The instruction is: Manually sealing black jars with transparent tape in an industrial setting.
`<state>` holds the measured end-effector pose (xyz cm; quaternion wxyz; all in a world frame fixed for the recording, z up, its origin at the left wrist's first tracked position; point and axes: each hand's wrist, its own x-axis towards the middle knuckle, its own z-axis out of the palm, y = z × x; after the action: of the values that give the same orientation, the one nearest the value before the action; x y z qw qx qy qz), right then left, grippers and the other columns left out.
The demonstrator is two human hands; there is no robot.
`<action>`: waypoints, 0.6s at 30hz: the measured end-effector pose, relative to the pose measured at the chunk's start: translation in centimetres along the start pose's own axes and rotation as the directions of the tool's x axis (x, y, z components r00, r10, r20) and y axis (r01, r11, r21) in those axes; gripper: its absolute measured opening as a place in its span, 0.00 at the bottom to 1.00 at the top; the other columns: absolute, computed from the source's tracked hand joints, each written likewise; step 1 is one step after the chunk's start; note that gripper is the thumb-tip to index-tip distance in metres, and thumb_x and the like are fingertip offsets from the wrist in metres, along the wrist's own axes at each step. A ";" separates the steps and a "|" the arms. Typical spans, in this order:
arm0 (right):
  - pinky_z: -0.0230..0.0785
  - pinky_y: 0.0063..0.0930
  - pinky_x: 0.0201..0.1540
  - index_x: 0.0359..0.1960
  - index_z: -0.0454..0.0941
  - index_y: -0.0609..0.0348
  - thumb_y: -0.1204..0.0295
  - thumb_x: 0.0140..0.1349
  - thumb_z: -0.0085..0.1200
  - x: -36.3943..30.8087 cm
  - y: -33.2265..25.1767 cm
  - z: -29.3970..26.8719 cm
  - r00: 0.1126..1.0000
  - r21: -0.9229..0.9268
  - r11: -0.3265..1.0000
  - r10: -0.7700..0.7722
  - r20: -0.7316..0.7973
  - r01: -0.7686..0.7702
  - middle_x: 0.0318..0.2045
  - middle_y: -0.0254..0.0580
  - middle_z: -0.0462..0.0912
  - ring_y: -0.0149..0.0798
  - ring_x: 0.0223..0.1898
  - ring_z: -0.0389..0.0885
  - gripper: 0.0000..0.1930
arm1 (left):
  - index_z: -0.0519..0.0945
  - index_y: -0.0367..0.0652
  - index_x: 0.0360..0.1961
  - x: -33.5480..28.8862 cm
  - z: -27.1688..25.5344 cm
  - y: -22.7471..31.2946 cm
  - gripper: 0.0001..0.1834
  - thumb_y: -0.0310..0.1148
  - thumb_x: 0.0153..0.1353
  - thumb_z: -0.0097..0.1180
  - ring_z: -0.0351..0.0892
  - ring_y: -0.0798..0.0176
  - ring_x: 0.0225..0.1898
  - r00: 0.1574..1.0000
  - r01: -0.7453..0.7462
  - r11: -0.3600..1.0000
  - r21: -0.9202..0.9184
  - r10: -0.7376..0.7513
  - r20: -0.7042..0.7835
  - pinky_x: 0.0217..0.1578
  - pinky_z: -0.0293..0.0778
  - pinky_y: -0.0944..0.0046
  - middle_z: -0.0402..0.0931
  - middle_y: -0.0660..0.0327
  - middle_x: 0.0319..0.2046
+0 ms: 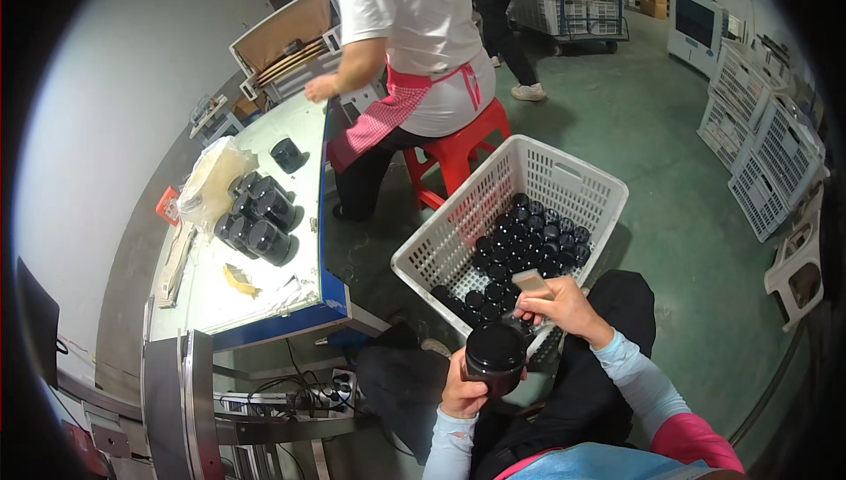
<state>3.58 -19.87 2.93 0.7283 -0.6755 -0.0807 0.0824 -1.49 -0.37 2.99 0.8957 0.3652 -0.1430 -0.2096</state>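
My left hand [464, 389] is closed around the side of a large glossy black jar [495, 349], held over my lap by the near corner of the white crate. In my right hand [566, 307] is a tool with a flat pale handle [531, 282], pinched between thumb and fingers. Its handle points up and away, and its lower end is close to the jar's far right rim. Whether that end touches the jar, and what kind of tool it is, I cannot make out. Many small round black pieces [529, 238] lie in the white perforated crate [601, 182] just beyond.
A lit white table [207, 304] stands left, bearing several black jars [269, 242] and a clear plastic bag [216, 176]. A person in a checked apron [397, 114] sits on a red stool [463, 149] beside it. White crates [775, 167] stack at right. Cables [300, 387] run under the table.
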 end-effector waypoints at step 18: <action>0.60 0.14 0.31 0.42 0.74 0.64 0.78 0.54 0.53 -0.8 -2.8 1.6 0.981 -0.011 0.996 -0.090 0.171 0.093 0.29 0.28 0.74 0.19 0.27 0.66 0.13 | 0.64 0.25 0.49 0.3 0.6 0.1 0.37 0.37 0.39 0.62 0.76 0.52 0.38 0.985 -0.113 0.993 0.045 0.118 -0.127 0.38 0.75 0.56 0.72 0.43 0.39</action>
<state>2.49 -18.73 5.81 0.7155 -0.6683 -0.1743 0.1055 -1.51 -0.83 3.51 0.9066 0.3861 -0.1094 -0.1304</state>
